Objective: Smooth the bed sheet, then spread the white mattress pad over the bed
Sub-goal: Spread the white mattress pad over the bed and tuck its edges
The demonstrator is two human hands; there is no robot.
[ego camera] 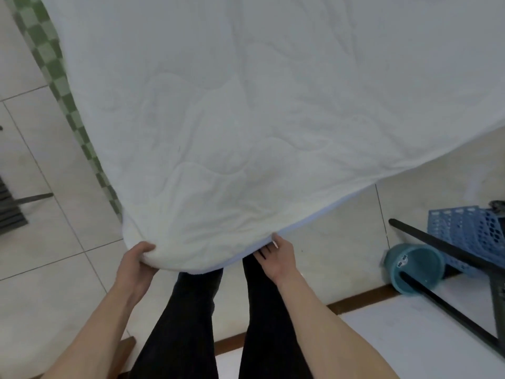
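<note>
The white quilted mattress pad (246, 105) covers nearly the whole bed and fills the upper part of the view. A strip of green checkered bed sheet (52, 67) shows along the pad's left edge. My left hand (138, 262) grips the pad's near corner, thumb on top and fingers curled under the fabric. My right hand (278, 255) holds the pad's near edge further right, with its fingers tucked under the hem. The corner hangs just above my legs in black trousers (188, 310).
Pale floor tiles (32, 242) surround the bed. At the right lie a blue plastic crate (472, 236), a tipped teal bucket (412, 269) and a black metal frame (448, 250). A wooden threshold strip (355, 302) runs behind my feet. A dark ribbed object sits at the far left edge.
</note>
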